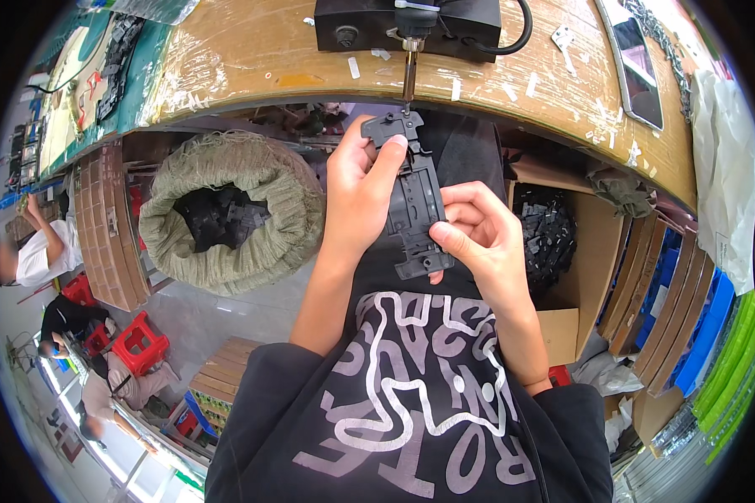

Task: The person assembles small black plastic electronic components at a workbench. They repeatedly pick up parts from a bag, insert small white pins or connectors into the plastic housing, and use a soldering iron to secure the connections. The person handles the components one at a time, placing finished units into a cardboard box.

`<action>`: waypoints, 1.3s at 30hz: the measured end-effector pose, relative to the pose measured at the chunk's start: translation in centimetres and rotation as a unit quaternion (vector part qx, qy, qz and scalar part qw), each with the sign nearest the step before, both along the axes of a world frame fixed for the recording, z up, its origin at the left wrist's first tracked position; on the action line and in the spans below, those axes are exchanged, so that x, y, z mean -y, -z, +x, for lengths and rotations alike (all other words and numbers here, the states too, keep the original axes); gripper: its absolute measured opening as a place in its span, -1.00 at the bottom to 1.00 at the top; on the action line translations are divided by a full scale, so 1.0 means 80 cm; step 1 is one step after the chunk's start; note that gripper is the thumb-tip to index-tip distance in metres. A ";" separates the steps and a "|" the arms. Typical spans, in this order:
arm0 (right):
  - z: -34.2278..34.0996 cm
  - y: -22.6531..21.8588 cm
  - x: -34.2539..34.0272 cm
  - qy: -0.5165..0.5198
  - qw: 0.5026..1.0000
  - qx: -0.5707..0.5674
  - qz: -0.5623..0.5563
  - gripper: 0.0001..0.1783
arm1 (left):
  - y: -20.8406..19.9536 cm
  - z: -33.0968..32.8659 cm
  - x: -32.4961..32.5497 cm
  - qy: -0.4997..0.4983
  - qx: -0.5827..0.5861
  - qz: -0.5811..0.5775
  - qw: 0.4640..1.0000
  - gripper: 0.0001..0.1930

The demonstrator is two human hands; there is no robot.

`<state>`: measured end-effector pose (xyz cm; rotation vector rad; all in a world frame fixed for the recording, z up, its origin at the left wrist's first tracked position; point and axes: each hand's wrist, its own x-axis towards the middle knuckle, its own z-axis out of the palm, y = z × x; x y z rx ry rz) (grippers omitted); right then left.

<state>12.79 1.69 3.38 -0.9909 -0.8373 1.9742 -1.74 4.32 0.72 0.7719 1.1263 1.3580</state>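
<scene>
Between my two hands is a long black moulded plastic part [414, 201], tilted, with ribs and clips along it. My left hand [365, 180] grips its upper end, thumb pressed on top. The fingers of my right hand [482, 230] close on its right edge lower down, thumb on the face. Just above the part's top end, a thin metal driver bit [409, 80] points down from a black machine [407, 23] on the bench. The bit's tip meets or nearly meets the part; I cannot tell which.
A woven sack [231, 151] holding black parts stands left, below the wooden bench [294, 80]. At right is a cardboard box [591, 277] of small black pieces. A phone [642, 84] and a key-like piece [564, 46] lie on the bench. Red stools [140, 344] and people are farther left.
</scene>
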 end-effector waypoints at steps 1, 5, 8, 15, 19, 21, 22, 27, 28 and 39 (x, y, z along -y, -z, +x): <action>0.000 0.000 0.000 0.000 1.000 -0.001 0.000 -0.72 | -0.001 0.000 0.000 0.002 -0.001 -0.002 1.000 -0.92; 0.000 0.000 0.002 0.002 1.000 -0.007 -0.005 -0.73 | -0.004 0.001 0.001 0.001 -0.003 -0.009 1.000 -0.92; -0.001 -0.002 0.003 0.006 1.000 -0.004 -0.005 -0.73 | -0.005 0.001 0.003 -0.003 -0.001 -0.007 1.000 -0.92; 0.000 -0.006 -0.002 0.004 1.000 0.000 -0.015 -0.73 | -0.006 0.001 -0.001 -0.001 -0.007 -0.010 1.000 -0.91; -0.001 -0.005 -0.002 0.005 1.000 -0.002 -0.017 -0.74 | -0.005 0.002 -0.001 -0.006 -0.011 0.000 1.000 -0.91; -0.001 -0.002 -0.004 0.005 1.000 -0.007 -0.017 -0.74 | -0.001 0.000 0.000 -0.001 -0.011 0.002 1.000 -0.91; -0.002 0.000 -0.004 0.003 1.000 -0.008 -0.014 -0.74 | 0.000 0.000 -0.001 -0.002 -0.008 0.001 1.000 -0.91; -0.001 0.006 -0.006 -0.006 1.000 -0.008 -0.013 -0.74 | 0.005 -0.001 -0.003 0.000 -0.006 0.004 1.000 -0.90; -0.002 0.006 -0.006 -0.005 1.000 -0.009 -0.017 -0.74 | 0.005 -0.002 -0.003 0.001 -0.022 -0.002 1.000 -0.91; -0.002 0.004 -0.010 -0.002 1.000 -0.008 -0.018 -0.73 | 0.004 -0.001 -0.006 -0.019 -0.016 0.004 1.000 -0.87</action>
